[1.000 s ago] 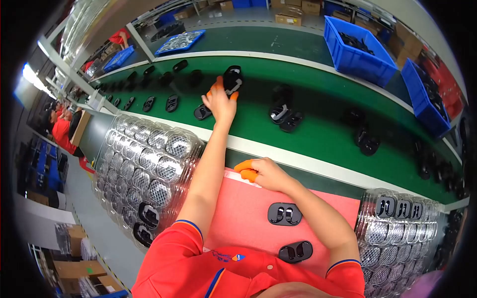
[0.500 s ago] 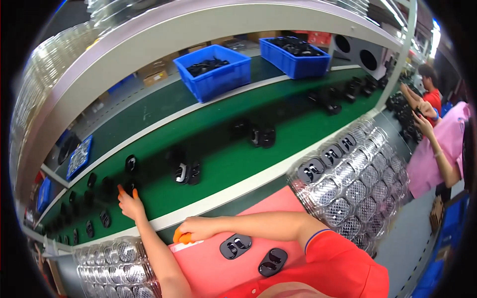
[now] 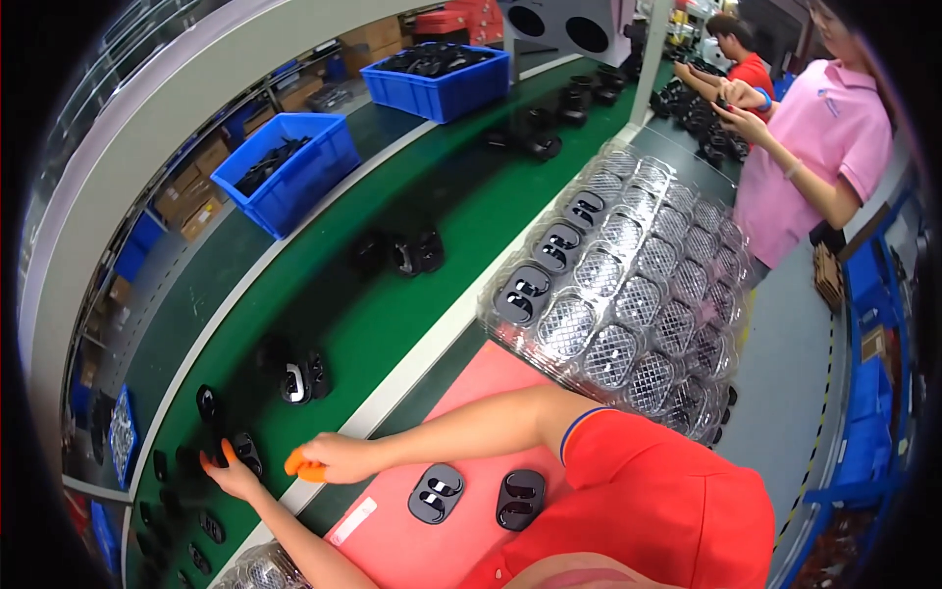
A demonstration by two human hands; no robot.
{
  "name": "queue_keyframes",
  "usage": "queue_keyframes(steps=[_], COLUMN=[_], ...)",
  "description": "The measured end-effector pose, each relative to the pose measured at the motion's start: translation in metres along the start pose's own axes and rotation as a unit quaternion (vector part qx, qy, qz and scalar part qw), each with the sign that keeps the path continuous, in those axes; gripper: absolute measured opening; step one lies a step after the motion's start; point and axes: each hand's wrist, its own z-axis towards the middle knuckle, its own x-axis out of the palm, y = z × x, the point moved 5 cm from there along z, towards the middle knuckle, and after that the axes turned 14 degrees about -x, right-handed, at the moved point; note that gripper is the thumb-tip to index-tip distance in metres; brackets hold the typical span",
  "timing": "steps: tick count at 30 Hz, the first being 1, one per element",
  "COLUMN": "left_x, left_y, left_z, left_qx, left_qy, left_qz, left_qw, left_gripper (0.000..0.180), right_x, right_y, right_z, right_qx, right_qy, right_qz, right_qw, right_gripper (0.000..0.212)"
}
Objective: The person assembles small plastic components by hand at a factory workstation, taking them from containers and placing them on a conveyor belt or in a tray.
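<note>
My left hand (image 3: pixel 234 478), with orange finger covers, reaches over the green conveyor belt (image 3: pixel 339 309). Its thumb and fingers are apart beside a black oval part (image 3: pixel 248 453); I cannot tell if they touch it. My right hand (image 3: pixel 336 458) hovers near the belt's white edge rail, its orange-covered fingers curled together and nothing visible in them. On the pink mat (image 3: pixel 392 538) lie a dark grey oval piece (image 3: pixel 436 493) with shiny inserts and a black oval piece (image 3: pixel 521 500).
Clear plastic trays (image 3: pixel 638 294) are stacked at the right, with several grey pieces (image 3: pixel 522 294) in one. Blue bins (image 3: pixel 294 177) of black parts stand beyond the belt. A person in pink (image 3: pixel 814 147) and another in red (image 3: pixel 751 74) work at far right.
The view has swung to the right. My right hand has moved off the mat toward the belt. My left hand stays over the belt by the black oval part.
</note>
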Motion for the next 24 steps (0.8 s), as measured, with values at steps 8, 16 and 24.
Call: queue_keyframes(steps=[8, 16, 24], left_x=[0.001, 0.018, 0.043], left_y=[-0.102, -0.114, -0.047], left_z=[-0.070, -0.098, -0.036], left_qx=[0.070, -0.057, -0.172], left_qy=[0.177, 0.319, 0.367], left_qz=[-0.256, -0.379, -0.561], left_qw=[0.948, 0.867, 0.722], left_gripper=[0.055, 0.054, 0.046], right_x=[-0.020, -0.038, -0.044], right_y=[-0.019, -0.025, -0.026], right_z=[0.004, 0.004, 0.005], right_qx=[0.161, 0.106, 0.138], right_qy=[-0.164, -0.274, -0.304], right_qz=[0.252, 0.276, 0.363], right_qw=[0.940, 0.915, 0.870], right_gripper=[0.076, 0.051, 0.043])
